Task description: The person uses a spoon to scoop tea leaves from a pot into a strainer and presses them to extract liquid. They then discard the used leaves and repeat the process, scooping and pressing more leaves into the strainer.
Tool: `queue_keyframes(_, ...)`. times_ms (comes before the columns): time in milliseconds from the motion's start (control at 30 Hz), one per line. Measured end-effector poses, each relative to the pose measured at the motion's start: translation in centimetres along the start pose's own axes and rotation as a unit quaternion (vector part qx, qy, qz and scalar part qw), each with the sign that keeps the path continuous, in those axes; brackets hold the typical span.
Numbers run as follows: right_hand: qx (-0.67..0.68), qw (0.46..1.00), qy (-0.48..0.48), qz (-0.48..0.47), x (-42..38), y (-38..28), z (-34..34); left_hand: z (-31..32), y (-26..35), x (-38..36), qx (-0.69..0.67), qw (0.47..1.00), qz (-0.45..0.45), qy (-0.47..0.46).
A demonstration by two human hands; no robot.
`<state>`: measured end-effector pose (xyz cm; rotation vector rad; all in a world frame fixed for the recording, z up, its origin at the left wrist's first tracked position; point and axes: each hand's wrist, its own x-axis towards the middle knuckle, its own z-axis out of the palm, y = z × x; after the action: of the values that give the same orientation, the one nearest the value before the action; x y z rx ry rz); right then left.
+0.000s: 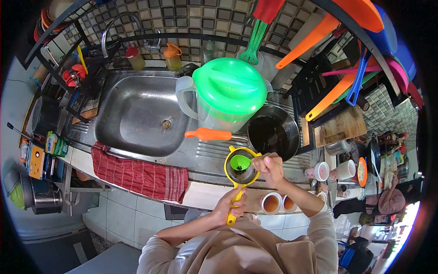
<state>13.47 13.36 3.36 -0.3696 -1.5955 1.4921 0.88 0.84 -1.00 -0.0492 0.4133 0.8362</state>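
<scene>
My left hand (231, 205) is wrapped round the handle of a yellow-rimmed strainer (248, 177), held level over the counter's front edge. Dark bits lie in its mesh. In my right hand (269, 169) is a small green spoon (239, 161), its bowl inside the strainer; the fist hides its handle. Just beyond, a pot (298, 137) of dark liquid stands on the drainboard, its orange handle (207, 134) pointing left. A clear pitcher (214, 116) with a green lid (230, 84) is behind it. Cups of brown liquid (272, 202) stand right of my left hand.
To the left is a steel sink (137, 109), with a red checked cloth (139, 176) over the counter edge. More cups (320, 171) stand at the right near a wooden board (342, 125). Orange utensils (331, 98) hang above. Another person (392, 198) is at the far right.
</scene>
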Motion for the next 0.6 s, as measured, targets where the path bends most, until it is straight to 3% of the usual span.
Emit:
queue_keyframes(167,0.010,0.999,-0.045,-0.006,0.1,-0.4,0.0,0.2,0.0,0.0,0.011,1.000,0.014,0.013)
queue_keyframes(433,-0.094,0.978,-0.130,-0.130,0.1,-1.5,0.5,0.1,-0.1,0.0,-0.002,1.000,0.014,0.003)
queue_keyframes(600,-0.099,0.975,-0.150,-0.129,-0.5,-1.3,0.6,0.2,-0.1,0.0,0.002,1.000,0.016,0.003)
